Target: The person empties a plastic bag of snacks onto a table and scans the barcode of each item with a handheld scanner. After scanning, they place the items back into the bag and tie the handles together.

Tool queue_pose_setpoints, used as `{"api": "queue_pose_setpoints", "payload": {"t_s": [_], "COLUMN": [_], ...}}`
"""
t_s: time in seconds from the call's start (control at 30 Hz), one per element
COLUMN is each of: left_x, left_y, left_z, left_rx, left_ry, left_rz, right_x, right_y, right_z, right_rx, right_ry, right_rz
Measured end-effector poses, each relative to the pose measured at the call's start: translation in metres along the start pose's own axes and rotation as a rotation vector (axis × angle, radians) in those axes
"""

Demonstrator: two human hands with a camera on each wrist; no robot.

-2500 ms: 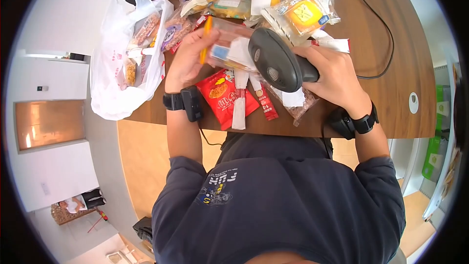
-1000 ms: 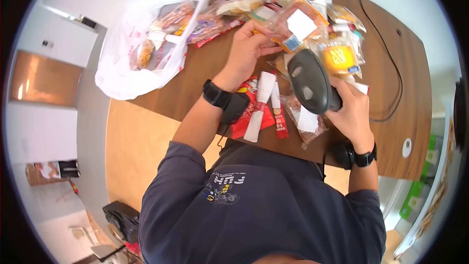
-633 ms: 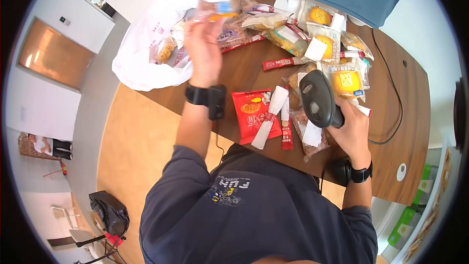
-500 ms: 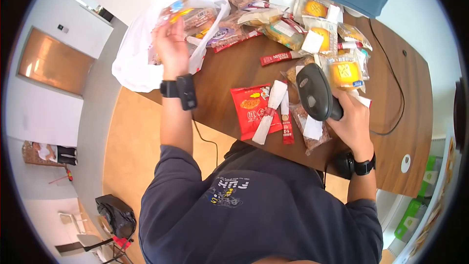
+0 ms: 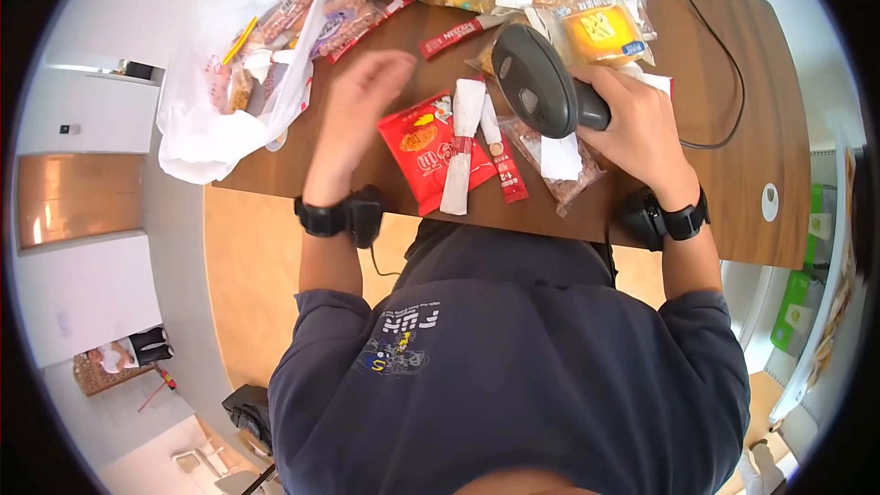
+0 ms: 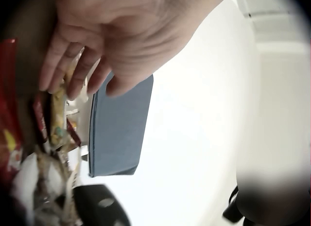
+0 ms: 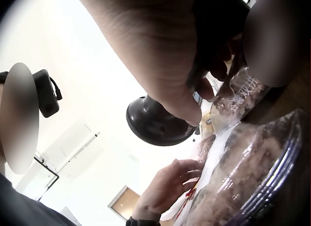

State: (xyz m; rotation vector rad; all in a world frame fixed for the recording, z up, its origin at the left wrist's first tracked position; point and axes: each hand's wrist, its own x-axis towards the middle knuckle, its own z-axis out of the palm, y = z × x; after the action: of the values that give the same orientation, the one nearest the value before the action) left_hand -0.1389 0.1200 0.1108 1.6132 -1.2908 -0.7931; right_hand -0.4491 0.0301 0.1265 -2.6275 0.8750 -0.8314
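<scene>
Brown wooden table [image 5: 733,64] strewn with wrapped snacks; white plastic bag [image 5: 206,119] at its left edge, pale walls beyond. Right hand [image 5: 642,133] grips the dark grey handheld barcode scanner [image 5: 541,92] — fingers curled round its handle, above a clear packet of nuts [image 5: 559,160]. Left hand [image 5: 362,110] hovers empty, fingers relaxed — just beside the red snack packet [image 5: 426,160].

Left hand [image 5: 359,110] back from white plastic bag [image 5: 206,119], now empty, fingers loose above red snack packet [image 5: 429,160]. Clear labelled packet held earlier gone from hand. Scanner [image 5: 541,92] in right hand [image 5: 642,133] swung slightly toward table centre.
</scene>
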Motion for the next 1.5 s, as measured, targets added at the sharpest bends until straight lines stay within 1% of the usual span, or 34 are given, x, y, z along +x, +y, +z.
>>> {"api": "queue_pose_setpoints", "payload": {"t_s": [0.03, 0.07, 0.13, 0.17, 0.23, 0.27, 0.33, 0.37, 0.43, 0.47, 0.53, 0.67, 0.73, 0.77, 0.8, 0.83, 0.87, 0.9, 0.93, 1.0, 1.03, 1.07, 1.13, 1.17, 1.2, 1.27, 1.33, 1.4, 1.5], "left_x": [-0.012, -0.017, -0.030, -0.035, -0.039, -0.038, -0.034, -0.029, -0.011, -0.001, 0.022, 0.070, 0.089, 0.095, 0.100, 0.103, 0.101, 0.098, 0.099, 0.099, 0.098, 0.096, 0.088, 0.084, 0.084, 0.083, 0.084, 0.085, 0.080], "left_y": [0.017, 0.013, 0.016, 0.019, 0.024, 0.024, 0.022, 0.016, -0.005, -0.012, -0.025, -0.040, -0.037, -0.034, -0.032, -0.025, -0.008, 0.007, 0.016, 0.021, 0.022, 0.022, 0.026, 0.026, 0.020, 0.012, 0.010, 0.008, 0.014], "left_z": [0.014, 0.023, 0.042, 0.050, 0.060, 0.062, 0.065, 0.066, 0.065, 0.063, 0.056, 0.037, 0.032, 0.031, 0.030, 0.031, 0.035, 0.046, 0.052, 0.059, 0.063, 0.067, 0.073, 0.074, 0.075, 0.077, 0.078, 0.079, 0.077], "left_rx": [0.121, 0.233, 0.552, 0.553, 0.864, 0.864, 0.860, 0.862, 0.661, 0.663, 0.661, 0.634, 0.214, 0.033, 0.033, -0.239, -0.511, -0.583, -0.589, -0.742, -0.732, -0.742, -0.720, -0.708, -0.713, -0.689, -0.699, -0.630, -0.597], "left_ry": [-0.065, -0.106, -0.053, -0.063, -0.004, -0.012, -0.022, -0.026, 0.019, 0.018, 0.138, 0.203, 0.302, 0.308, 0.309, 0.278, 0.237, 0.342, 0.339, 0.254, 0.156, 0.166, -0.037, -0.062, -0.060, -0.130, -0.128, -0.090, -0.099], "left_rz": [-0.076, -0.019, 0.182, 0.182, 0.286, 0.289, 0.371, 0.375, 0.356, 0.358, 0.393, 0.385, 0.298, 0.235, 0.251, 0.222, 0.186, 0.174, 0.175, 0.001, -0.018, -0.025, -0.116, -0.154, -0.167, -0.150, -0.157, -0.087, -0.102], "right_x": [0.000, 0.000, 0.001, 0.000, 0.000, -0.001, -0.001, -0.001, -0.002, -0.002, -0.001, -0.001, -0.001, -0.001, -0.001, -0.002, -0.001, -0.001, -0.001, 0.000, 0.000, 0.001, 0.003, 0.003, 0.003, 0.003, 0.003, 0.003, 0.003], "right_y": [0.000, 0.000, -0.001, -0.001, -0.001, 0.000, 0.001, 0.001, 0.001, 0.000, 0.000, -0.003, -0.003, -0.002, -0.002, -0.002, -0.002, -0.002, -0.001, -0.001, -0.002, -0.003, -0.002, -0.002, -0.002, -0.002, -0.001, 0.001, -0.001], "right_z": [0.000, 0.001, -0.001, -0.001, -0.001, -0.001, 0.001, 0.001, 0.001, 0.001, 0.000, 0.000, -0.001, -0.001, -0.001, -0.001, -0.001, -0.002, -0.003, -0.002, -0.003, -0.003, -0.004, -0.003, -0.002, -0.003, -0.003, -0.003, -0.004], "right_rx": [-0.005, -0.008, -0.009, -0.015, -0.013, -0.011, -0.006, -0.003, -0.004, -0.004, -0.002, -0.006, 0.003, 0.010, 0.002, 0.009, 0.015, 0.012, 0.006, 0.017, 0.014, 0.013, 0.014, 0.019, 0.025, 0.021, 0.013, 0.025, 0.045], "right_ry": [0.008, 0.020, 0.003, -0.014, -0.008, 0.000, 0.012, 0.023, 0.027, 0.025, 0.028, 0.019, 0.012, -0.003, 0.011, 0.021, 0.030, 0.012, 0.011, 0.006, -0.007, 0.014, 0.021, 0.024, 0.027, 0.003, -0.013, -0.017, -0.023], "right_rz": [-0.015, -0.029, -0.018, -0.013, -0.011, -0.020, -0.021, -0.031, -0.029, -0.033, -0.037, -0.034, -0.035, -0.029, -0.033, -0.036, -0.035, -0.027, -0.025, -0.008, -0.012, -0.012, -0.013, -0.003, 0.010, 0.021, 0.030, 0.027, 0.052]}}
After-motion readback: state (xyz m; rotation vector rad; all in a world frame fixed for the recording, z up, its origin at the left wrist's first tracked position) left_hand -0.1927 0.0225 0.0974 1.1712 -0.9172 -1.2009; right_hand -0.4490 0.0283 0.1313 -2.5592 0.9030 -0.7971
